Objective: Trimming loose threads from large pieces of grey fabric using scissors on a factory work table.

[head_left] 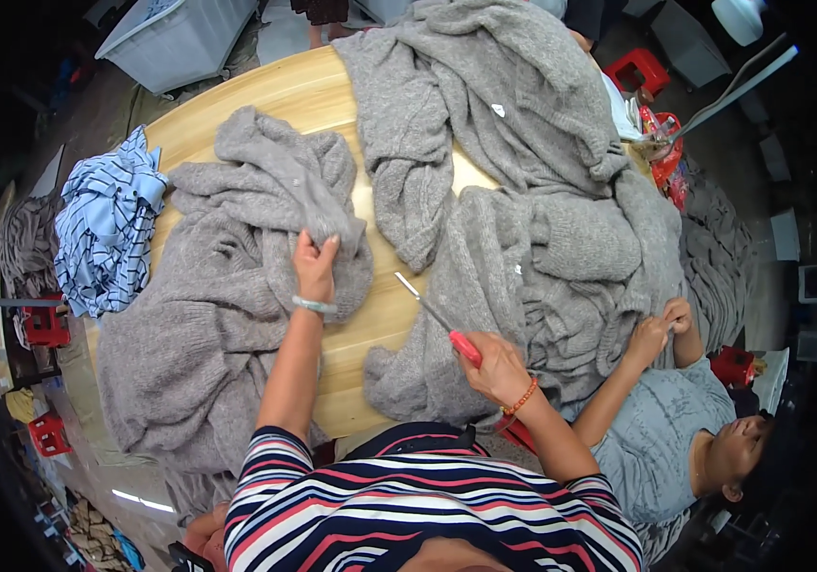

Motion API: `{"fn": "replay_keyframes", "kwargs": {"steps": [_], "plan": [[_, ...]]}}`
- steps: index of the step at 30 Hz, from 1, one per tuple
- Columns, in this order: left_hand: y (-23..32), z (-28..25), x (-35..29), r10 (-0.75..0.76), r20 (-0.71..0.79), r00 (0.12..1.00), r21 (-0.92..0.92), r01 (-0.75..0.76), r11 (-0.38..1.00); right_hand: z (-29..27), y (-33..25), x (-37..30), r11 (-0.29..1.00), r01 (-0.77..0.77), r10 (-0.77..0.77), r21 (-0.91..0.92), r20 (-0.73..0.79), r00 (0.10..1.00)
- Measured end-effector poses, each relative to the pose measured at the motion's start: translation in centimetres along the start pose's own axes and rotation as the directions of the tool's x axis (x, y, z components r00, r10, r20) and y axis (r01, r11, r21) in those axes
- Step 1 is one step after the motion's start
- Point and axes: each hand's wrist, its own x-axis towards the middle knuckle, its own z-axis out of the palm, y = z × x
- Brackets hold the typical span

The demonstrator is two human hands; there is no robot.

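Note:
A grey knit garment (189, 315) lies heaped on the left side of the pale wooden table (351, 381). My left hand (315, 272), a bangle at its wrist, pinches a fold of it between thumb and fingers. In my right hand (499, 370) is a red-handled tool (434, 316) with a long, narrow metal blade, pointing up and left over bare wood. I cannot tell whether it is a pair of scissors. Beside that hand, more grey knitwear (561, 276) is piled across the table's right side.
Blue striped cloth (108, 224) is bunched at the left edge. At the right, a co-worker (651, 429) has both hands on the grey pile. A white plastic bin (175, 43) stands beyond the table. Red stools (637, 71) and a lamp arm (737, 92) are at the far right.

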Motion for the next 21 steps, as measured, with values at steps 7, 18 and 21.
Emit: {"fn": "replay_keyframes", "kwargs": {"steps": [7, 18, 21], "plan": [[5.1, -1.5, -1.5, 0.244, -0.037, 0.969, 0.514, -0.191, 0.836, 0.2, -1.0, 0.6, 0.997, 0.07, -0.067, -0.009, 0.193, 0.979], [1.8, -4.4, -4.0, -0.383, 0.386, 0.839, 0.86, -0.478, -0.181, 0.9, -1.0, 0.3, 0.995, 0.049, -0.034, -0.087, 0.169, 0.985], [3.1, -2.9, -1.4, -0.435, 0.326, 0.839, 0.852, -0.461, -0.249, 1.1, -1.6, 0.6, 0.995, 0.047, -0.027, -0.089, 0.206, 0.978]]}}
